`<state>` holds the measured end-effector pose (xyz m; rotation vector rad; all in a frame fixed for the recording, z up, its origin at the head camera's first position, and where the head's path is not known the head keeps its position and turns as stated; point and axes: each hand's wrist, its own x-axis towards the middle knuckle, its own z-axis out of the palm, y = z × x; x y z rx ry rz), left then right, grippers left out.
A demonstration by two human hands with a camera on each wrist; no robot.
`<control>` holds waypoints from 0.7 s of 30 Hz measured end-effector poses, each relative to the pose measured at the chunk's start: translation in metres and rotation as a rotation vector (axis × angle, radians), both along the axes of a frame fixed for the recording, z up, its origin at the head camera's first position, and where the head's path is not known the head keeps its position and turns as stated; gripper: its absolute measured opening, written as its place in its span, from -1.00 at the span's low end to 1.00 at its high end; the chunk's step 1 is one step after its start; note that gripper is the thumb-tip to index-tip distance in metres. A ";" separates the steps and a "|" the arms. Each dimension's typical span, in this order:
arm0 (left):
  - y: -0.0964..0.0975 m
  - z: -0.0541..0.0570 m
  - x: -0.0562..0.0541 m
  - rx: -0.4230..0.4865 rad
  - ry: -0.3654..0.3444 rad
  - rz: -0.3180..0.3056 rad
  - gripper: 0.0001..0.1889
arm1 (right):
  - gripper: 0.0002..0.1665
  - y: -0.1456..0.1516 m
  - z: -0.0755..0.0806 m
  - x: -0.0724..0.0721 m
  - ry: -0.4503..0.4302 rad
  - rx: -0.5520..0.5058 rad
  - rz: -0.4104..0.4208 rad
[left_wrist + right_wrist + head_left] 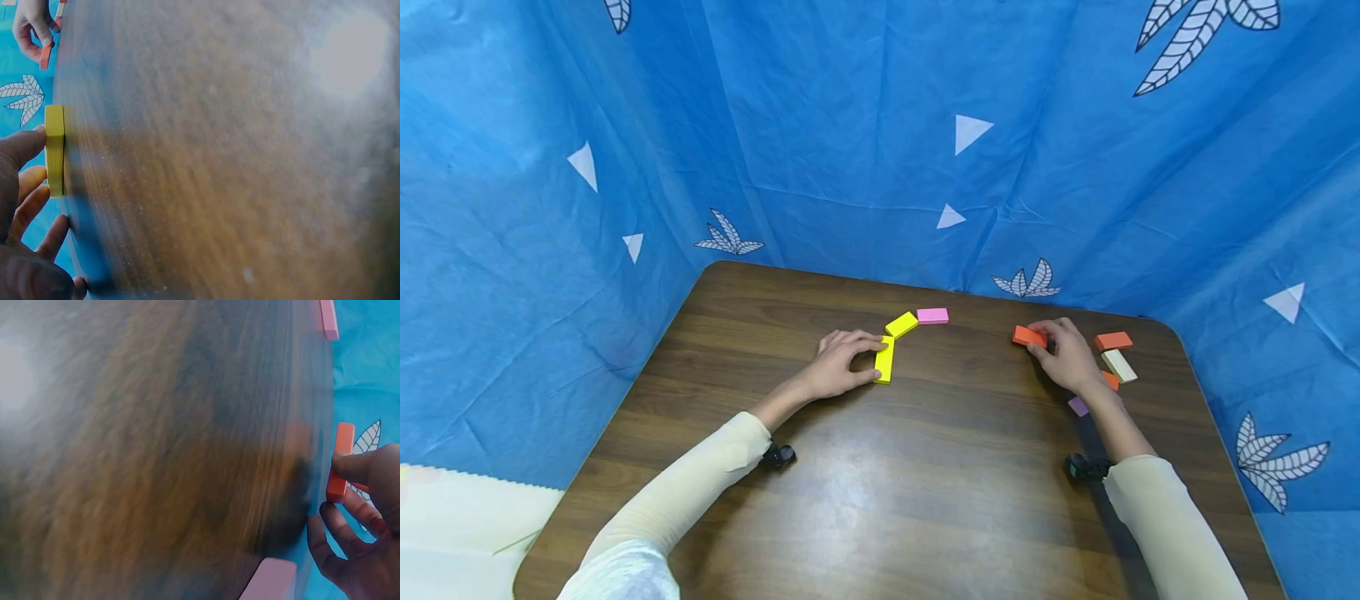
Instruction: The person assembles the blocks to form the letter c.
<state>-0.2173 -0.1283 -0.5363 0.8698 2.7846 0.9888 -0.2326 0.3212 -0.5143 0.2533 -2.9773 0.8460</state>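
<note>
My left hand [842, 364] pinches a flat yellow block [885, 360] on the wooden table, thumb at its near end and fingertips at its far end. Just beyond it, a second yellow block [902, 324] lies at a slant, its end close to a pink block [932, 316]. Over on the right, my right hand [1066, 357] holds an orange-red block [1028, 336] between thumb and fingers. In the right wrist view the thumb lies across that orange-red block [340, 462], which appears close over the tabletop.
To the right of my right hand lie another orange-red block [1113, 341], a cream block [1119, 365], an orange block [1110, 380] and a purple block [1078, 406], the last two partly behind the wrist. A blue patterned curtain [880, 150] hangs behind the wooden table [925, 500].
</note>
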 end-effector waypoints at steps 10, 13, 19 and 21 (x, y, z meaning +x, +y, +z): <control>0.000 0.004 0.001 -0.037 -0.018 0.013 -0.44 | -0.54 -0.014 0.000 -0.008 0.004 -0.034 0.028; 0.000 0.004 0.001 -0.034 -0.016 0.010 -0.44 | -0.53 -0.019 0.000 -0.010 -0.001 -0.045 0.032; -0.002 -0.002 -0.001 0.004 -0.002 0.001 -0.45 | -0.54 -0.027 -0.001 -0.014 -0.016 -0.060 0.033; -0.002 -0.005 -0.002 0.014 0.011 -0.001 -0.46 | -0.53 -0.030 -0.001 -0.015 -0.019 -0.063 0.032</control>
